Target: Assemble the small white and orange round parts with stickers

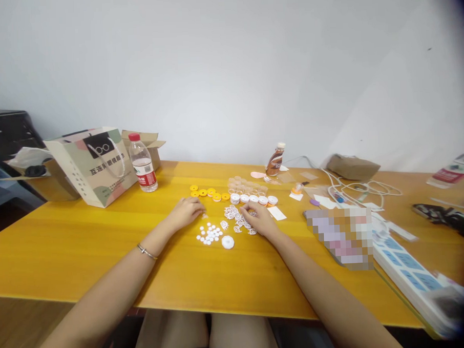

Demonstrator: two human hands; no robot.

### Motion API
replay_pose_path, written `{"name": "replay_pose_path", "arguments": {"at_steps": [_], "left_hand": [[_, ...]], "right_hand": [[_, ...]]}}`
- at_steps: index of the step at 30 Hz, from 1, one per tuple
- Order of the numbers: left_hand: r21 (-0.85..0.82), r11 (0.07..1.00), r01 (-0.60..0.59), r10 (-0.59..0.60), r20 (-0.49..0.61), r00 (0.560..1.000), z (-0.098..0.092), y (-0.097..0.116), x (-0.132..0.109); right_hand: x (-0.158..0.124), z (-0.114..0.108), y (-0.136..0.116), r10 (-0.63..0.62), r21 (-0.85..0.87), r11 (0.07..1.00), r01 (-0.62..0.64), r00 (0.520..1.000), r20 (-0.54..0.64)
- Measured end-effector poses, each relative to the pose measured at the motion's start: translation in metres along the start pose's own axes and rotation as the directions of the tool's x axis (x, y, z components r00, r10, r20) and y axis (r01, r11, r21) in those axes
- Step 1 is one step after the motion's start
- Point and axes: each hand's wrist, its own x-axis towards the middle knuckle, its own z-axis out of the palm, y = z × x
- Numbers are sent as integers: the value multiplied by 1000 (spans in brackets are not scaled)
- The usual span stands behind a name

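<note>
My left hand [188, 213] rests on the table with its fingers loosely bent and apart, just behind a scatter of small white round pieces [208, 233]. Tiny clear bits [205, 215] lie by its fingertips. Over a pile of white openwork pieces [231, 212] bends my right hand [260, 220], its fingers curled together; whatever is between them is hidden. One openwork piece [224, 224] lies apart, near a white ring-shaped disc [228, 242]. Yellow discs [212, 192] and a row of white round spools [253, 198] stand behind the hands.
Clear round cups [248, 185] stand behind the spools. A water bottle [144, 165], a paper bag [101, 172] and a cardboard box [154, 146] are left. Rightward are a brown drink bottle [275, 161], white cables [355, 189], a blurred-out flat object [340, 238] and a power strip [407, 269].
</note>
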Motion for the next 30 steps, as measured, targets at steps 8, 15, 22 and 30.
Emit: {"name": "replay_pose_path", "arguments": {"at_steps": [8,15,22,30], "left_hand": [[75,997,-36,35,19,999,1,2,3],[104,993,-57,57,7,998,6,3,6],[114,994,-2,13,-97,995,0,10,4],[-127,965,-232,217,-121,969,-8,50,-2]], "right_hand": [[0,-1,-2,-1,3,1000,1,1000,11],[-4,-4,-11,-88,24,996,86,992,87],[-10,-15,-27,-149,87,988,130,951,272],[-16,-24,-38,-224,23,972,235,886,407]]}}
